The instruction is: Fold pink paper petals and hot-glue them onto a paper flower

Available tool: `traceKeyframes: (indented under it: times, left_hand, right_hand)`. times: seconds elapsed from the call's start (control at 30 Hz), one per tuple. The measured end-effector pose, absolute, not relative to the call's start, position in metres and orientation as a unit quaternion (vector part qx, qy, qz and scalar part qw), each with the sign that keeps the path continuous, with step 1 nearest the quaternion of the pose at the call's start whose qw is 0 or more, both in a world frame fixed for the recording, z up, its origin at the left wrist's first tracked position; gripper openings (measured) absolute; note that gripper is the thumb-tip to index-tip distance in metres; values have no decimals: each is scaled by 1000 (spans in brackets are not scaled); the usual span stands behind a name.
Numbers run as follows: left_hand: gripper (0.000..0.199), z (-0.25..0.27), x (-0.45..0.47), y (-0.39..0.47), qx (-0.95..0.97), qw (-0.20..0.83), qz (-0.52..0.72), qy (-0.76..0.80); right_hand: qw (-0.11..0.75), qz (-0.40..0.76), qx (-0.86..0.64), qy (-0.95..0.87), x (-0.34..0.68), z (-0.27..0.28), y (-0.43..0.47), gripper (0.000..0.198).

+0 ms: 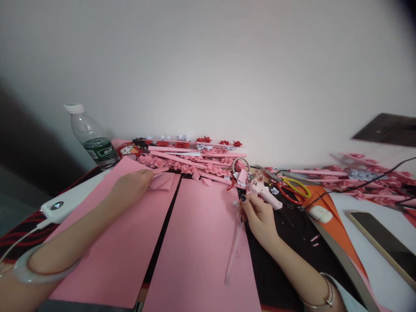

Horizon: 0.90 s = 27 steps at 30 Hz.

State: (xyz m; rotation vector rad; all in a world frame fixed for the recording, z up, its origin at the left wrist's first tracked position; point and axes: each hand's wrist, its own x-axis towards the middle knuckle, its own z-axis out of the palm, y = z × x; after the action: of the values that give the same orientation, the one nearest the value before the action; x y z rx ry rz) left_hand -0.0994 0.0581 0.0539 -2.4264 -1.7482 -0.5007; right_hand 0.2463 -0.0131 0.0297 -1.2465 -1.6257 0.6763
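Observation:
My left hand (pixel 134 185) is at the upper end of the left pink sheet (pixel 120 247), its fingers closed on the edge of a small folded pink paper (pixel 164 182). My right hand (pixel 258 215) is over the right edge of a second pink sheet (pixel 201 234). Its thumb and fingers pinch the upper end of a thin, translucent stick (pixel 232 255), which slants down over that sheet. Just beyond the right hand lies a pink glue gun (pixel 264 193). A roll of tape (pixel 241 166) stands behind it.
Pink paper rods with paper flowers (pixel 191 162) line the wall, with more flowers (pixel 364 175) at right. A bottle (pixel 95 141) and a white power bank (pixel 69 201) stand left. Scissors (pixel 295 190), an earbud case (pixel 320 214) and a phone (pixel 386 242) lie right.

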Motion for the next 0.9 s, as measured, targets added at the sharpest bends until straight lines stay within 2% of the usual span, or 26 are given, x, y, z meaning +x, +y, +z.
traceKeyframes:
  times: [0.2,0.23,0.3,0.4,0.53,0.63,0.7,0.77,0.87,0.9]
  left_hand:
    - [22,68,-80,40,-809,125,-139,-557]
    - [21,69,-74,36,-821,133,-150,-534]
    - [18,69,-60,28,-854,173,-247,-423]
    - [16,67,-33,17,-884,175,-328,-284]
    - [15,58,3,7,-913,129,-349,-168]
    - [18,50,20,6,-928,87,-344,-110]
    - [25,45,25,11,-933,18,-341,-111]
    - [34,40,27,18,-920,-100,-347,-153]
    - [63,32,29,27,-812,-350,-390,-255]
    - [65,29,30,28,-757,-447,-396,-266]
  right_hand:
    - [475,267,-503,-670,248,26,-12,23]
    - [476,271,-503,-668,248,26,-12,23]
    - [478,288,-502,-661,248,26,-13,24]
    - [465,381,-489,-632,241,28,-14,24]
    - [411,577,-421,-566,226,27,-17,28]
    - [405,622,-398,-539,220,26,-18,28]
    - [428,603,-413,-531,220,25,-17,26]
    - [452,569,-435,-531,223,25,-15,26]
    - [463,550,-444,-535,224,24,-12,28]
    - [458,554,-439,-539,223,23,-12,28]
